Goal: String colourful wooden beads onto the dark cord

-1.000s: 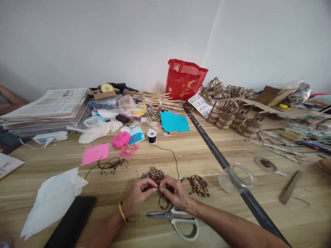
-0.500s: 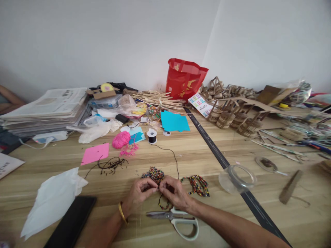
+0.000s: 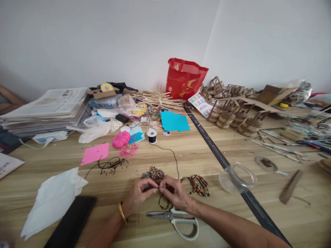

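My left hand [image 3: 141, 192] and my right hand [image 3: 176, 193] meet fingertip to fingertip, each closed in a pinch. Between them is a black beaded cord [image 3: 163, 206], a short loop of which hangs below with a few small coloured beads. The exact spot they grip is tiny and partly covered by the fingers. Just behind the fingertips lies a pile of multicoloured beads [image 3: 153, 174]. To the right of my right hand are coiled bead strings [image 3: 199, 186]. Scissors with pale handles [image 3: 185, 227] lie below my hands, blades pointing left.
A spool of black cord [image 3: 152, 137] stands behind the beads, its thread trailing toward my right hand. Cut black cord pieces [image 3: 111, 165], a pink paper [image 3: 95, 153] and pink yarn [image 3: 121, 139] lie left. A clear plastic ring [image 3: 239, 179] and small woven baskets [image 3: 226, 119] are right.
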Available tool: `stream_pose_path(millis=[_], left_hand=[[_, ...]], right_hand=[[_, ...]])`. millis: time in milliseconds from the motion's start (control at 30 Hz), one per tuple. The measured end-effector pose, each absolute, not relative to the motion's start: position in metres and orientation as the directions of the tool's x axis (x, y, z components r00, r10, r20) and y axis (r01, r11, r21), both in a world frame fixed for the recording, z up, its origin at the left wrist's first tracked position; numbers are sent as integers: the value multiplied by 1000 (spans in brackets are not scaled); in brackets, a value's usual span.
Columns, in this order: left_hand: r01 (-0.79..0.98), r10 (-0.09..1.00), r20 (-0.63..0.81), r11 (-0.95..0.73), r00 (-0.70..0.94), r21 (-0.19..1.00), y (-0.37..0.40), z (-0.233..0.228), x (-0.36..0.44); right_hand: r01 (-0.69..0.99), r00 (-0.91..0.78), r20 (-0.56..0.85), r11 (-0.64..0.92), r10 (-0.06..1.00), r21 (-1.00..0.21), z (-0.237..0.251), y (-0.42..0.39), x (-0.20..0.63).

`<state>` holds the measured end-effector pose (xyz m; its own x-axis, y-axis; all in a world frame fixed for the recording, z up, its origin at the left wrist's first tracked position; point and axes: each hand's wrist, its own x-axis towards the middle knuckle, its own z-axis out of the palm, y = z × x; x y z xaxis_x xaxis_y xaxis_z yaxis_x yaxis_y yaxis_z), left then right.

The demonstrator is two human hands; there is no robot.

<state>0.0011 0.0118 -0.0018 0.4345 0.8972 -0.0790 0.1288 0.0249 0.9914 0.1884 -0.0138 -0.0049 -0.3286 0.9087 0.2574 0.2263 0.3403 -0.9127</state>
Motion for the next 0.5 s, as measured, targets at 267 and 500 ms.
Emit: stream_pose_path(millis=[267, 500], left_hand=[[140, 901, -84, 27, 426, 990, 11, 1, 1], [125, 899, -78, 27, 431, 992, 12, 0, 1]], right_hand=[[224, -332, 262, 346, 906, -911, -6, -14, 189], [223, -338, 267, 353, 902, -909, -7, -14, 189]])
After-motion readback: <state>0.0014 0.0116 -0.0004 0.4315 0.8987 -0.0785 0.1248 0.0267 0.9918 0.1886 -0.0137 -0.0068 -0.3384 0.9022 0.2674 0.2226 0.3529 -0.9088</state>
